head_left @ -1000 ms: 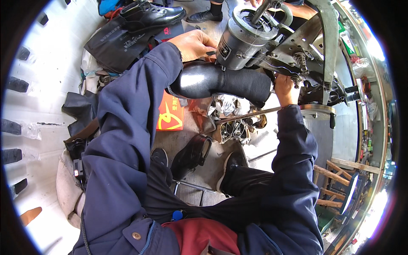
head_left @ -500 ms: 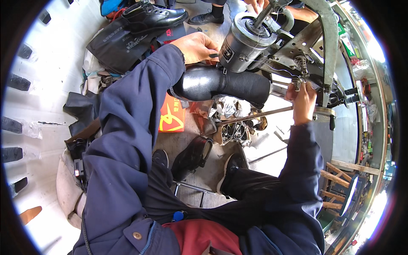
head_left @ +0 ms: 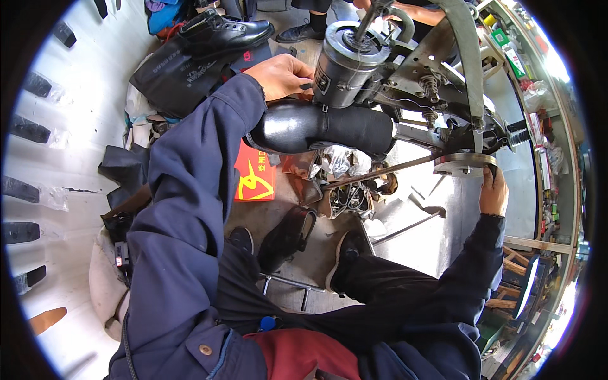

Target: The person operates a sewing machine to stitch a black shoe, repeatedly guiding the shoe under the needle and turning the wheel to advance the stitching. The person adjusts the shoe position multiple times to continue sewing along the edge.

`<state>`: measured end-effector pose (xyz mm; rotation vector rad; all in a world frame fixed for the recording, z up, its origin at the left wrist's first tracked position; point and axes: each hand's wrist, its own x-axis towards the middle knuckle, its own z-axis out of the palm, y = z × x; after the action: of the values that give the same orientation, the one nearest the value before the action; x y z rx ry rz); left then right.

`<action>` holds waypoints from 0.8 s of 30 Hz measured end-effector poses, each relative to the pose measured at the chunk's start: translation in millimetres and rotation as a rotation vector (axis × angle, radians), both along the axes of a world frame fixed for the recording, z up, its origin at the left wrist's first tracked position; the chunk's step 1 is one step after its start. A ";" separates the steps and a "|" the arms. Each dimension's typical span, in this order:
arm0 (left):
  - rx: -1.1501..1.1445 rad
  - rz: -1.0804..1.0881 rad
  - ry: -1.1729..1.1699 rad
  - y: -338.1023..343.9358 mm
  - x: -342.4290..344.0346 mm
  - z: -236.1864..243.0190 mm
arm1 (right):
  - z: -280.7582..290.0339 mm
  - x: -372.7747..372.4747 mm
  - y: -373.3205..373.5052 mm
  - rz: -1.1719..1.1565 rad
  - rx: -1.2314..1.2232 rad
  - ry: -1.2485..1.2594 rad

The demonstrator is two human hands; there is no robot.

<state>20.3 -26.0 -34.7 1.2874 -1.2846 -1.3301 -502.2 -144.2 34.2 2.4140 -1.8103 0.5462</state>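
Observation:
A black leather boot (head_left: 291,126), glossy at its left end, sits around the arm of a metal shoe-stitching machine (head_left: 347,69), under its cylindrical head. Just left of that head, my left hand (head_left: 282,76) is closed in a pinch above the boot, a small dark piece (head_left: 306,86) showing at its fingertips. I cannot make out what this piece is. My right hand (head_left: 494,195) has its fingers closed on the rim of the machine's round handwheel (head_left: 465,166). Thin thread runs along the machine's side near the springs (head_left: 430,88).
A black lace-up shoe (head_left: 221,30) lies on a dark bag (head_left: 171,73) at the far left. Below stand a red box (head_left: 253,174), a bin of odds and ends (head_left: 348,199) and a loose black shoe (head_left: 288,239). Another person's foot (head_left: 301,33) is at the back; shelves (head_left: 557,190) line the right.
My right hand has left the spring area and moved right and down onto the handwheel. The machine head, boot and left hand appear slightly further left in view.

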 end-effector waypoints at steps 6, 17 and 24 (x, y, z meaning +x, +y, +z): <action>-0.023 -0.020 -0.050 3.2 -2.3 8.1 | -50.8 -45.7 -32.3 -0.116 -0.010 0.015; -0.101 0.131 -0.371 57.8 -2.5 37.6 | -144.3 7.2 -6.5 -0.075 0.678 -0.237; -0.199 0.796 -0.213 149.2 -62.8 31.5 | -111.9 39.7 22.3 -0.091 0.767 -0.494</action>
<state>-42.4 123.1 -3.1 1.5864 -0.8503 -0.5036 -462.6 -122.0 -77.7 2.7890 -2.7348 0.5445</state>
